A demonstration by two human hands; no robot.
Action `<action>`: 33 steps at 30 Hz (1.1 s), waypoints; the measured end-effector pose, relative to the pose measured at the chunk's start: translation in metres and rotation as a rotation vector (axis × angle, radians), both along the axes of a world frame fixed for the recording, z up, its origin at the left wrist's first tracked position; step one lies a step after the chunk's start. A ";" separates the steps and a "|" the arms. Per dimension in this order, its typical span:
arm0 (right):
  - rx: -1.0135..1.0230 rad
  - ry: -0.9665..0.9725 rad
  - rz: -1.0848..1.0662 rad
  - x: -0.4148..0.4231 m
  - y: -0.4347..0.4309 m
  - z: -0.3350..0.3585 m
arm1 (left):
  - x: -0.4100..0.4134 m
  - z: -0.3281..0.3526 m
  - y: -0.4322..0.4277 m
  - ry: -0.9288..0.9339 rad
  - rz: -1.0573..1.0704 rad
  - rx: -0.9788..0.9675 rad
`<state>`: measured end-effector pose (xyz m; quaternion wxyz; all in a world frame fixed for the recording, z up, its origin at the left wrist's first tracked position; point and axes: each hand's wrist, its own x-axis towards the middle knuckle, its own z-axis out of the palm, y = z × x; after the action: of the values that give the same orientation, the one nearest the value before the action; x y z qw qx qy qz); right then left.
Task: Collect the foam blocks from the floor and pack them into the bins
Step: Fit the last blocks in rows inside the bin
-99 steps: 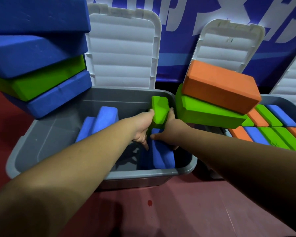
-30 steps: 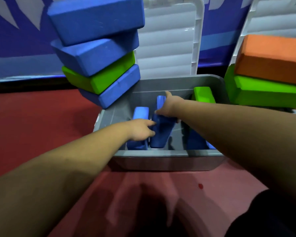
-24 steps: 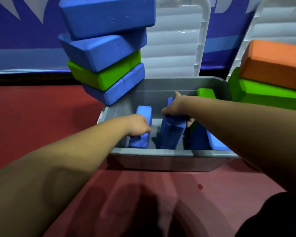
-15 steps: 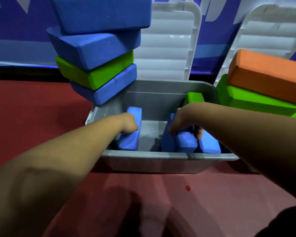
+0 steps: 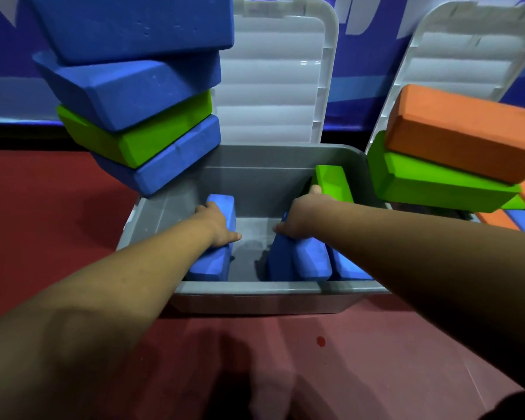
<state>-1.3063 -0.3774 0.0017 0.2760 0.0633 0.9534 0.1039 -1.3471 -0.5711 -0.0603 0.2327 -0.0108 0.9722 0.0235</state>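
We stand before a bin [image 5: 249, 291] on the floor [image 5: 43, 222], its lid [image 5: 270, 86] raised behind it. Inside, our left hand [image 5: 215, 225] clasps the left block [image 5: 214, 259] along the left side. Our right hand [image 5: 297, 219] clasps the inner block [image 5: 311, 262], with an outer block [image 5: 347, 266] just right of it. An upright block [image 5: 334, 183] stands behind them at the back right. A stack of four blocks [image 5: 140, 95] overhangs the bin's back left corner. To the right, two stacked blocks [image 5: 452, 165] sit before a second lid [image 5: 467, 56].

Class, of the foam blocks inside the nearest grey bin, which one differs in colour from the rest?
The green foam block at the grey plastic bin's far right corner; the rest are blue.
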 end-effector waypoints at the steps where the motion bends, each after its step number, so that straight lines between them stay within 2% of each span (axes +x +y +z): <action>1: -0.020 0.015 -0.020 -0.002 0.001 -0.003 | -0.001 -0.001 0.001 0.000 0.011 0.006; 7: -0.166 0.163 0.004 0.002 0.006 0.001 | 0.000 0.010 0.012 0.048 0.123 0.029; 12: -0.325 0.412 -0.008 -0.002 0.005 0.022 | -0.002 0.028 0.013 0.071 0.245 0.271; 16: -0.655 0.381 -0.185 -0.010 -0.003 0.035 | 0.007 0.046 0.015 0.097 0.221 0.490; 20: -0.849 0.297 -0.193 -0.006 -0.015 0.040 | 0.025 0.049 0.008 0.093 0.142 0.541; 24: -0.807 0.285 -0.174 -0.004 -0.027 0.035 | 0.037 0.046 -0.003 -0.026 0.191 0.777; 28: -0.503 0.249 0.037 0.002 -0.036 0.035 | 0.044 0.051 -0.007 -0.286 0.258 0.993; 30: -0.458 0.237 0.074 0.005 -0.037 0.037 | 0.045 0.051 -0.006 -0.292 0.293 1.020; 33: -0.538 0.198 0.033 0.014 -0.035 0.037 | 0.051 0.052 -0.004 -0.268 0.268 0.923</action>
<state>-1.2926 -0.4122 0.0382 0.1868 -0.0178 0.9699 -0.1552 -1.2960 -0.5749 -0.0086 0.3308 -0.0342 0.8121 0.4795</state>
